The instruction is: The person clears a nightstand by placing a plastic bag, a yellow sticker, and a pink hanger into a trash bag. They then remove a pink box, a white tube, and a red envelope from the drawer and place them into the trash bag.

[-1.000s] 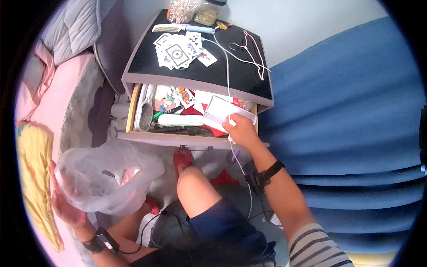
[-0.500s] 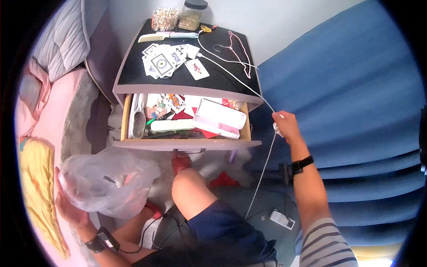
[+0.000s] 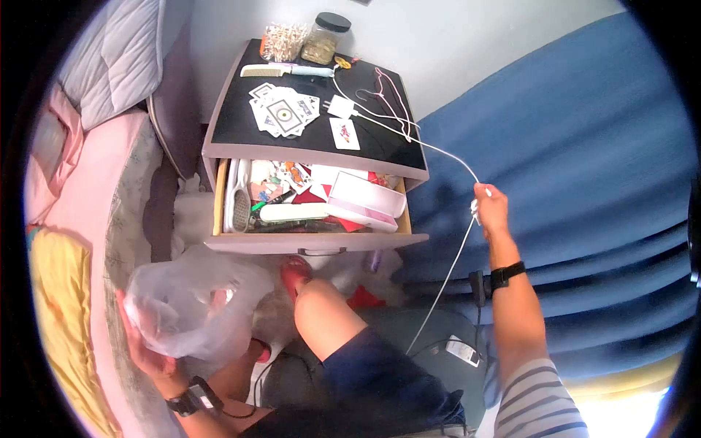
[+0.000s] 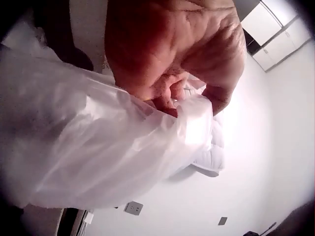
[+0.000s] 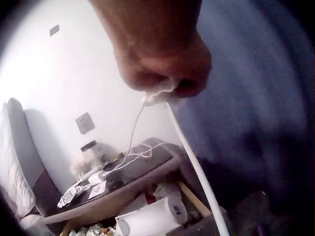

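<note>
My right hand [image 3: 493, 209] grips a white cable [image 3: 447, 281] and a crumpled white tissue [image 5: 160, 94], out to the right of the cabinet and before the blue curtain. From that hand the cable runs to a white plug adapter [image 3: 340, 106] on the black cabinet top, and its other length drops to the grey seat. At the lower left, my left hand [image 3: 150, 355] holds the rim of a translucent plastic bag [image 3: 193, 306]; in the left wrist view its fingers curl round the film [image 4: 194, 123]. A white box [image 3: 365, 198] lies in the pulled-out drawer.
Playing cards [image 3: 283, 113], a comb [image 3: 266, 71], a pink hanger [image 3: 394, 106], a jar [image 3: 320, 45] and cotton swabs [image 3: 283, 42] stand or lie on the cabinet. The open drawer [image 3: 321, 243] juts over my foot. A white device [image 3: 463, 351] lies on the seat; a bed is at left.
My right hand has left the white box, which now rests in the drawer, and has moved right with the cable. The adapter has shifted on the cabinet top. My left hand still holds the bag.
</note>
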Demonstrator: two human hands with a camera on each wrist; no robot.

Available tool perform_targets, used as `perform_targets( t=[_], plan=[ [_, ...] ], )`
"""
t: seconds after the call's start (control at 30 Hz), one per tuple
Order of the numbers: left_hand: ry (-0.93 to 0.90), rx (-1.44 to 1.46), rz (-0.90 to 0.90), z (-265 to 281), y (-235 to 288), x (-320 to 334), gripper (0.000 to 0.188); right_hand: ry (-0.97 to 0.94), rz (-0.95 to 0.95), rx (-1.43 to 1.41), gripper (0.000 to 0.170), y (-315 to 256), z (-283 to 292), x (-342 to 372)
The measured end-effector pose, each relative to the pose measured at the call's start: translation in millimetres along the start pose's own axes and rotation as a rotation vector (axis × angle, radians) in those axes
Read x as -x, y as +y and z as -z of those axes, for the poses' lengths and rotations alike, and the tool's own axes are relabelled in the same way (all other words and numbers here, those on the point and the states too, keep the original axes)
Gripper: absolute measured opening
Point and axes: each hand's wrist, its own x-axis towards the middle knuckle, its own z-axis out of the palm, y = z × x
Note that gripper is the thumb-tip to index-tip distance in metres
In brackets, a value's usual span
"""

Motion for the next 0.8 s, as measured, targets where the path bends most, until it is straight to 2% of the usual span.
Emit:
perform_targets(
  t=[0.03,0.07,0.1,0.13,0.17,0.2,0.23,0.27,0.33,0.4,0.43,0.47,0.5,0.53,0.57,0.63,0.67,0.7,0.8],
  plan=[
    [-0.019,-0.052,-0.026,0.7,-1.0,1.1,0.075,0.024,0.033,0.010,0.019,-1.4,0.9,-6.7],
    [0.078,0.072,0.053,1.4,2.2,1.1,0.074,0.048,0.065,0.021,0.019,-2.3,1.6,-13.2],
    [0.042,-0.042,-0.014,9.6,1.6,-0.2,0.074,0.071,0.099,0.031,0.019,-7.6,1.4,-20.4],
    [0.009,-0.155,-0.078,19.8,-2.1,0.4,0.074,0.102,0.092,-0.076,0.019,-18.9,1.5,-27.9],
    [-0.013,-0.097,-0.051,33.9,-5.1,1.8,0.074,0.178,0.233,0.049,0.019,-7.3,6.1,-49.1],
    [-0.033,-0.040,-0.022,48.1,-8.2,3.2,0.074,0.193,0.212,0.054,0.019,-26.8,11.7,-49.1],
    [-0.052,-0.142,-0.113,59.4,-10.6,3.8,0.075,0.230,0.285,0.135,0.019,-39.3,19.7,-57.2],
    [-0.070,-0.244,-0.208,68.8,-13.3,4.4,0.076,0.232,0.248,0.017,0.019,-54.9,25.5,-57.1],
    [-0.043,-0.188,-0.176,73.9,-9.6,2.6,0.076,0.336,0.328,0.076,0.020,-70.7,52.7,-71.5],
    [0.056,0.127,0.086,66.7,7.6,-0.5,0.076,0.472,0.260,0.082,0.035,-103.5,78.3,-62.6],
    [0.081,0.094,0.034,67.5,8.6,0.1,0.076,0.497,0.208,0.002,0.033,-120.6,97.2,-51.0],
    [0.104,0.061,-0.007,68.5,7.3,1.0,0.076,0.525,0.294,0.087,0.032,-125.7,126.4,-48.0],
    [0.125,0.030,-0.040,70.7,5.4,1.7,0.076,0.553,0.371,0.003,0.033,-134.4,150.4,-36.7],
    [0.082,0.093,0.101,101.1,9.3,0.2,0.075,0.597,0.400,0.021,0.034,-151.0,166.8,-13.4],
    [0.087,0.084,0.094,107.3,11.7,-1.6,0.074,0.585,0.410,0.038,0.034,-159.1,191.2,4.7],
    [0.094,0.024,0.035,104.5,11.9,-3.2,0.072,0.537,0.457,0.145,0.028,-159.5,245.0,43.6],
    [0.093,0.002,0.022,103.8,13.3,-5.1,0.071,0.577,0.464,0.286,0.029,-158.0,272.5,65.7],
    [0.090,-0.018,0.011,102.7,14.3,-6.9,0.070,0.614,0.468,0.423,0.029,-155.6,299.1,90.9],
    [0.082,-0.064,-0.002,93.0,12.2,-11.1,0.068,0.587,0.308,0.456,0.032,-136.1,380.0,161.6]
  ],
)
